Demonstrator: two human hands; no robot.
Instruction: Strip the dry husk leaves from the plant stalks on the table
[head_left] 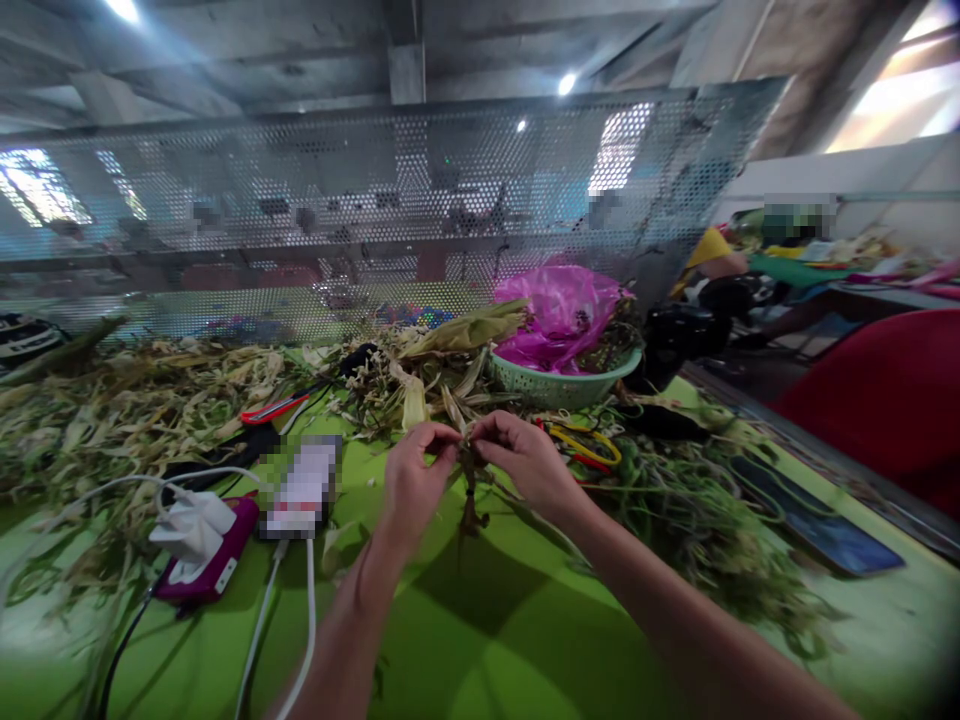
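Note:
Over the middle of the green table (480, 660), my left hand (421, 470) and my right hand (525, 462) meet fingertip to fingertip. Both pinch a small bundle of dried plant stalks (469, 490), which hangs down between them with a dark band around it. The exact spot each set of fingers grips is partly hidden. Just beyond the hands lie dried corn husks (416, 400). Near my right hand rest scissors with yellow and red handles (592, 445).
A green basket (562, 388) with a pink plastic bag (559, 315) stands behind. Dried leaves (150, 400) heap up left, near a red cutter (274, 408), a purple power strip (214, 550) and a cabled phone (302, 485). Green strands (690, 520) and a dark phone (821, 520) lie right.

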